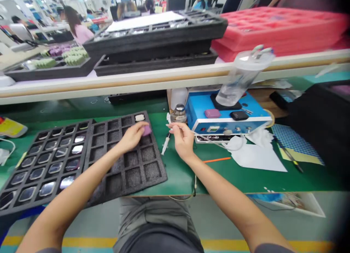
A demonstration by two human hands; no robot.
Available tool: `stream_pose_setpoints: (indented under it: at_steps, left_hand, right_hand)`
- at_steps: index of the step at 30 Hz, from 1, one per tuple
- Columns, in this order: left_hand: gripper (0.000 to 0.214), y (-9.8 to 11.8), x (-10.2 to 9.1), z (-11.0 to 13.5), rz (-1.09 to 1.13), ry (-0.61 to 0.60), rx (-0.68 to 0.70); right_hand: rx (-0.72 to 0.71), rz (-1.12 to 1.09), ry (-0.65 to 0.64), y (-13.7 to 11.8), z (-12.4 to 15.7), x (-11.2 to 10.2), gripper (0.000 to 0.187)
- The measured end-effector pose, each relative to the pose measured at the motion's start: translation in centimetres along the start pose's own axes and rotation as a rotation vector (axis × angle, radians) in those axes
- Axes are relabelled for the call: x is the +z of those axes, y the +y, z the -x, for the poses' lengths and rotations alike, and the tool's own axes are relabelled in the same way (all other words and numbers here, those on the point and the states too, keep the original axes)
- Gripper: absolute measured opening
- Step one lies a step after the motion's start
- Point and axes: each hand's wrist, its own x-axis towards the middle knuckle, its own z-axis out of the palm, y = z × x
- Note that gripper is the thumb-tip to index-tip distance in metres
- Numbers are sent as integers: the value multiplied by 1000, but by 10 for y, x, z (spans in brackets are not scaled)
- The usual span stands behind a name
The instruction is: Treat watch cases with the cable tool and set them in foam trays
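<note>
A small purple rounded block [147,130] was held lightly by the left hand [133,135] at the far right of a black foam tray with square cells [164,173], its grip closed to a pinch; whether the block touched the cell beneath could not be told. A thin pale pen-like tool [170,125] was pinched between thumb and fingers of the right hand [184,140], just beside a white-plunger syringe [165,145] laid on the green desk [175,181].

The block could be dropped askew across a cell wall, it was judged, if the pinch were loosened early. The grey hose [212,140] trailing from the right hand could be snagged on the crumpled white paper [254,156] by a wide sweep, and the syringe could be brushed aside by a low wrist.

Bare desk was left between the tray's right edge and an orange stick [217,160]. Farther back, room was narrowed by a metal-lidded glass jar [179,114] and a blue box-shaped machine [193,108], with a shelf edge [131,81] above. The tray's near left corner appeared to be set past the desk's front edge.
</note>
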Motion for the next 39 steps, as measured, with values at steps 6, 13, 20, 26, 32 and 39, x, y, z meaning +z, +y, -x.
stream_pose_setpoints:
  at_steps: [6, 13, 20, 26, 32, 39]
  left_hand:
    - [31, -2, 11, 30, -468, -79, 191]
    - [34, -11, 16, 36, -711, 11, 276]
    - [39, -31, 17, 40, -780, 30, 260]
    - [49, -22, 14, 46, -809, -126, 144]
    - [61, -4, 28, 50, -835, -230, 143]
    - [70, 13, 68, 68, -700, -279, 170]
  right_hand:
    - [8, 21, -39, -3, -7, 8, 34]
    - [0, 37, -19, -7, -11, 12, 35]
    - [16, 44, -32, -6, -8, 15, 36]
    - [14, 50, -8, -6, -4, 19, 38]
    - [14, 55, 24, -3, -2, 21, 40]
    - [112, 86, -23, 6, 20, 5, 43]
